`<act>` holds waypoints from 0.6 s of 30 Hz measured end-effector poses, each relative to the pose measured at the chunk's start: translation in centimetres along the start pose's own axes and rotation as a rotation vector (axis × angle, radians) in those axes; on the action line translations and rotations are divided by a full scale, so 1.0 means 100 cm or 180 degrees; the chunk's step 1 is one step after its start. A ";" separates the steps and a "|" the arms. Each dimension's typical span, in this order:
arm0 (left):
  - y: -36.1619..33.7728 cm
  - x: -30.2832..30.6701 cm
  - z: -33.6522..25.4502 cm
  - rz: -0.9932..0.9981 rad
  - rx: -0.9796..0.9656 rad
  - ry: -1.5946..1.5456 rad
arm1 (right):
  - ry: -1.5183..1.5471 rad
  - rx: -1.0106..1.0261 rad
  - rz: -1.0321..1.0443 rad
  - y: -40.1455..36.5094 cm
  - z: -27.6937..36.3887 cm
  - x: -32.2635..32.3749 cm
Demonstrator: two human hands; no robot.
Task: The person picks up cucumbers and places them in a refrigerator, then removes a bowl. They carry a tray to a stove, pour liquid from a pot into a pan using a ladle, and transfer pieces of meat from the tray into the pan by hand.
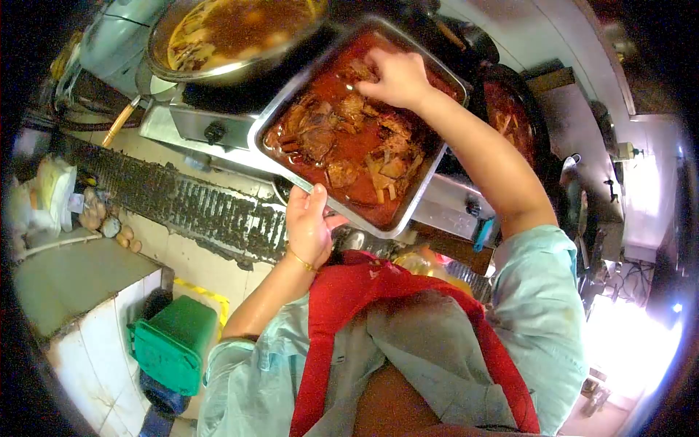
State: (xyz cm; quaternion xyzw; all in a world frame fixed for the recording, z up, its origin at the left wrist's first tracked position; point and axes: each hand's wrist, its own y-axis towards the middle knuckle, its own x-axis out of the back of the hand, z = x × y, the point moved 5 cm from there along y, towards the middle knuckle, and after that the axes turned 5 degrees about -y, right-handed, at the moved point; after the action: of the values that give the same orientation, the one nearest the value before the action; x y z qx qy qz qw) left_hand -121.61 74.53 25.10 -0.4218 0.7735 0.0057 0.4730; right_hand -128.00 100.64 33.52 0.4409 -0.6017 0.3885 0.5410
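A rectangular metal tray (pixel 253 138) holds dark cooked meat pieces (pixel 318 131) in red, oily sauce. My left hand (pixel 309 226) grips the tray's near left edge, thumb over the rim and the other fingers mostly hidden beneath. Over the tray's far part, my right hand (pixel 395 79) reaches down into the food with its fingers bent together at the sauce. What the right fingers pinch, if anything, is too small to make out.
Behind the tray at the left is a large pot of brown broth (pixel 240 36). A dark wok (pixel 513 116) stands at the right. A ladle's wooden handle (pixel 121 122) sticks out at left. Below are a floor grate (pixel 182 204) and a green bin (pixel 175 342).
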 end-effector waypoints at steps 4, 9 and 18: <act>0.001 0.003 0.003 -0.0005 0.0040 0.0017 | -0.0250 -0.0072 0.0008 0.013 0.001 -0.013; 0.000 -0.002 -0.001 0.0044 -0.0057 -0.0022 | 0.0216 -0.0544 0.0063 0.004 -0.041 0.020; -0.001 -0.003 -0.001 -0.0112 0.0012 -0.0024 | -0.0438 -0.1958 0.0455 -0.157 -0.228 0.078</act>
State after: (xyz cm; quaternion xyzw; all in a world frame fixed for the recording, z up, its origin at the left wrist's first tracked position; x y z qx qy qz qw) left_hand -121.57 74.59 25.47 -0.4345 0.7642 -0.0025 0.4768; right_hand -106.23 116.48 43.67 0.2385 -0.7555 0.1947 0.5782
